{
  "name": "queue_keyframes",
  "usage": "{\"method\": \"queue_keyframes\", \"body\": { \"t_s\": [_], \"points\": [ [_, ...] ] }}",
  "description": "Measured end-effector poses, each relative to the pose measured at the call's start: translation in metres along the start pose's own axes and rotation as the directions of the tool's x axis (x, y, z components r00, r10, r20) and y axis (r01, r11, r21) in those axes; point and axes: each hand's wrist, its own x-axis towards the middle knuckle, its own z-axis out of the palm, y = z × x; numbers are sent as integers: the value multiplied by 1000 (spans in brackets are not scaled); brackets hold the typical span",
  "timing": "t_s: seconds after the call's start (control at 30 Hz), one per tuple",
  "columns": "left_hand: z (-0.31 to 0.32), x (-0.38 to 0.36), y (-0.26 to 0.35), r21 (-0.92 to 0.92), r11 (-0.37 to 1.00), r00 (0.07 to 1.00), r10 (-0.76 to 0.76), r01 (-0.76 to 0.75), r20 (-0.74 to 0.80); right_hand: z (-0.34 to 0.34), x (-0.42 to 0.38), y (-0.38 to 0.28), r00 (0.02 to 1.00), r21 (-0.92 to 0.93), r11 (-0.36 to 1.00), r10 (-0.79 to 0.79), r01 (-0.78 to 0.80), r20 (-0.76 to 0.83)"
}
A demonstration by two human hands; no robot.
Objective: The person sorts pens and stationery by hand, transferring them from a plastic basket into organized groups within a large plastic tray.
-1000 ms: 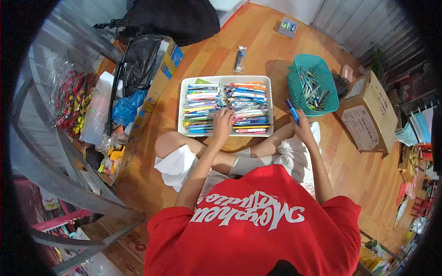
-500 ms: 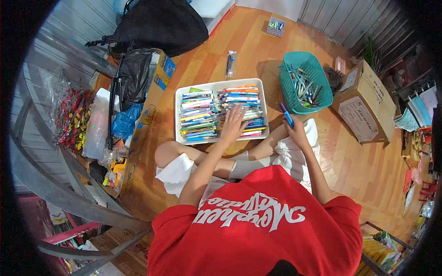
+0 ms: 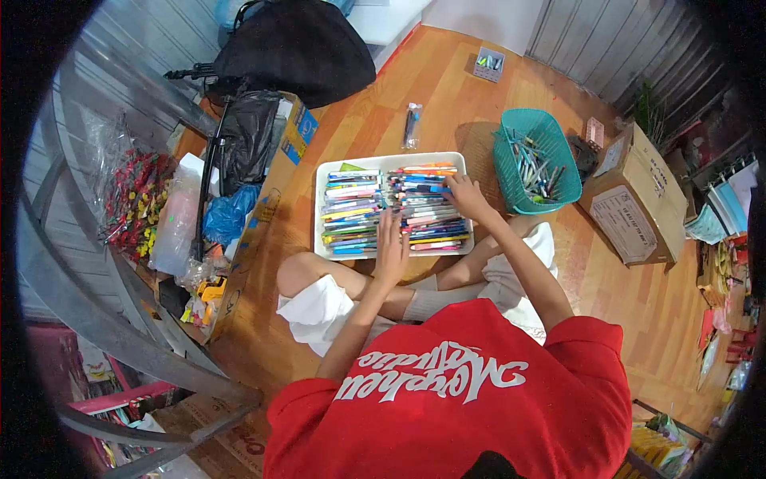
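Observation:
A white tray [image 3: 319, 214] lies before my crossed legs, holding two side-by-side columns of colourful pens [image 3: 351, 209]. My left hand [image 3: 391, 249] rests with fingers stretched out on the pens near the middle gap and front of the right column. At the upper right of that column, my right hand [image 3: 467, 197] has its fingers closed around the end of a blue pen [image 3: 437, 189], which lies level over the other pens. Its fingertips are partly hidden. Right of the tray stands a teal basket [image 3: 538, 207] with a loose jumble of pens [image 3: 536, 164].
A clear plastic packet [image 3: 412, 128] lies beyond the tray. Farther back is a small grey basket [image 3: 488, 64] with a few items. A cardboard box [image 3: 634, 195] stands at right. Left are a long carton [image 3: 263, 199] with bags and a curved metal frame [image 3: 120, 319].
My right hand has carried the blue pen from beside my knee over to the tray's right column. My left hand has drawn back slightly toward me. The camera view has shifted a little.

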Motion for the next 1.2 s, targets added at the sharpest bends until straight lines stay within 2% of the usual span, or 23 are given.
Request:
{"method": "queue_keyframes", "body": {
  "t_s": [0.03,0.13,0.17,0.27,0.37,0.57,0.67,0.87,0.97,1.03,1.1,1.2],
  "points": [
    [-8,-9,0,-24,999,999,-41,40,-29,7,6,-1,1000,32,999,2,-3,20],
    [-15,-18,-3,-136,980,977,-166,147,-135,24,8,-10,1000,-33,999,-9,9,-8],
    [-14,-17,-3,-173,973,969,-183,154,-165,29,7,-14,998,-65,996,58,-58,-8],
    [-7,-14,-7,-139,981,983,-148,133,-109,26,1,-18,985,-19,989,147,-149,-88],
    [-1,-12,-4,-155,982,990,-116,103,-77,18,-4,-16,990,-18,992,123,-124,-68],
    [1,-12,-3,-188,976,990,-125,109,-72,31,-5,-6,992,-54,999,-2,-5,-128],
    [1,-12,-6,-195,975,988,-126,106,-94,31,-5,-6,990,7,1000,23,-22,-138],
    [0,-12,-3,-209,972,987,-133,111,-91,16,-4,-7,991,-7,999,40,-41,-124],
    [-2,-12,-4,-218,969,986,-135,112,-94,-36,1,-12,895,294,956,129,2,-427],
    [-3,-12,-2,-190,975,986,-135,115,-96,-89,-7,-6,813,277,960,138,30,-565],
    [-2,-11,0,-238,965,984,-143,113,-110,-134,-21,16,703,136,989,136,-56,-698],
    [0,-9,-2,-253,962,985,-133,101,-113,-170,-50,71,672,41,966,208,-257,-711]
  ]
}}
